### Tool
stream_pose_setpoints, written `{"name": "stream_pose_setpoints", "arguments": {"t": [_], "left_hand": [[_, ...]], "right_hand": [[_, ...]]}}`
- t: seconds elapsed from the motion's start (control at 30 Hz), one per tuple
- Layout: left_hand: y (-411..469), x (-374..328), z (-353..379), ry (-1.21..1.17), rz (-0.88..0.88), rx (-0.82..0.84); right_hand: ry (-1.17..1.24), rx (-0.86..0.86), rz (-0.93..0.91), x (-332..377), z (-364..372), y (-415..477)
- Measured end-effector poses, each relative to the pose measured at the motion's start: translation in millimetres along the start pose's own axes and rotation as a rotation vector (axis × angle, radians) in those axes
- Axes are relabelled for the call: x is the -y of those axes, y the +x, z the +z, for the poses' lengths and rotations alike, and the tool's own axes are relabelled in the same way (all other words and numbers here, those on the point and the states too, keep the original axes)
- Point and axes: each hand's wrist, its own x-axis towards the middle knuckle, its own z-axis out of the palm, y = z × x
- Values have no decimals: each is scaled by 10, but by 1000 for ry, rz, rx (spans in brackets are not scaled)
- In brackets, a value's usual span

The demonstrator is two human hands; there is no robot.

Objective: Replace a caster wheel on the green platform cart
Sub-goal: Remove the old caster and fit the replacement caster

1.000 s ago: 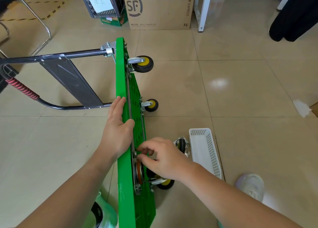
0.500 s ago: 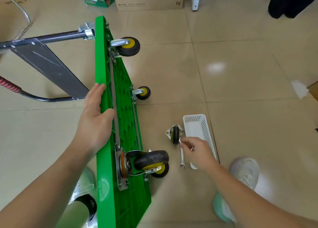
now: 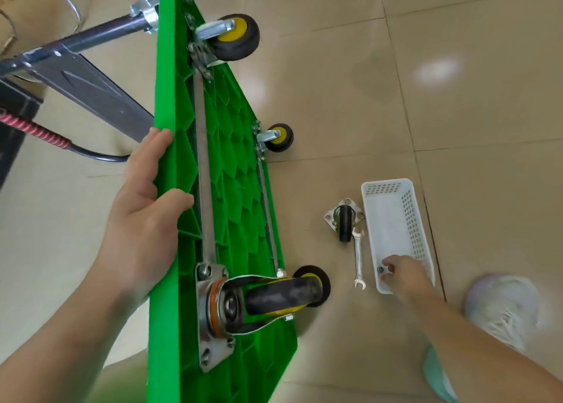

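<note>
Right hand (image 3: 402, 273) moved from wrench (image 3: 358, 259) into basket (image 3: 396, 189), pinching what looks like a nut (image 3: 380, 270). My left hand (image 3: 146, 220) grips the cart (image 3: 170, 98) edge, holding it tipped. Loose caster (image 3: 344, 223) lies left of basket. Keep cart steady.

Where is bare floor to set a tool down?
Bare tiles lie right of the basket and beyond it, toward the small wheel. Crowded: the strip between cart and basket, where the loose caster and wrench lie.

Indoor room, type unclear: glossy beige floor tiles (image 3: 475, 207), light glare.
</note>
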Motion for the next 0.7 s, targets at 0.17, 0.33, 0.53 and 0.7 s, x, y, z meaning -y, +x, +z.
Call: {"name": "stream_pose_setpoints", "arguments": {"t": [0.17, 0.33, 0.53, 0.7], "left_hand": [[25, 69, -36, 63, 74, 13], [49, 162, -79, -54, 31, 27], [95, 218, -96, 10, 69, 2], [44, 71, 29, -71, -15, -18]], "right_hand": [[-231, 29, 49, 106, 26, 48], [-197, 44, 19, 116, 80, 108], [-195, -18, 47, 192, 102, 130], [26, -178, 41, 166, 17, 13]]}}
